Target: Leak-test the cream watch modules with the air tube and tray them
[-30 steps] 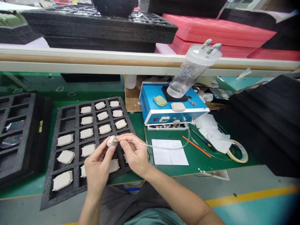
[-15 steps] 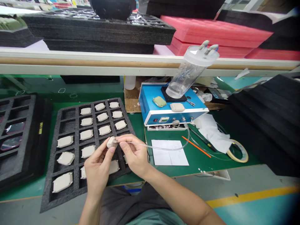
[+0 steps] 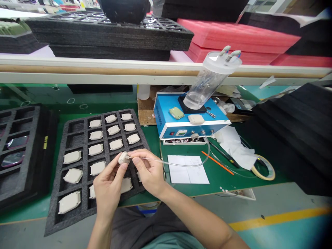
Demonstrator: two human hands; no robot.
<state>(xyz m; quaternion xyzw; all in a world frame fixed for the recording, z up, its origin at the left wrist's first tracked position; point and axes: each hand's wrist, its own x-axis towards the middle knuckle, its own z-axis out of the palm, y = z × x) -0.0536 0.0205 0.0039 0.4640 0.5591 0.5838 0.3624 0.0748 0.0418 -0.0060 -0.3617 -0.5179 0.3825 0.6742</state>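
While the left hand [image 3: 108,181] pinches a casing [image 3: 122,158] (beige), the right [image 3: 150,174] pinches tubing [image 3: 186,166].

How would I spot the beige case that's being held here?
Find the dark foam tray in front of the person, left of the blue box. Over the tray's right side, the left hand pinches the beige case, and the right hand holds a clear tube up to it. Unlike the cases in the tray, this one is held in the air.
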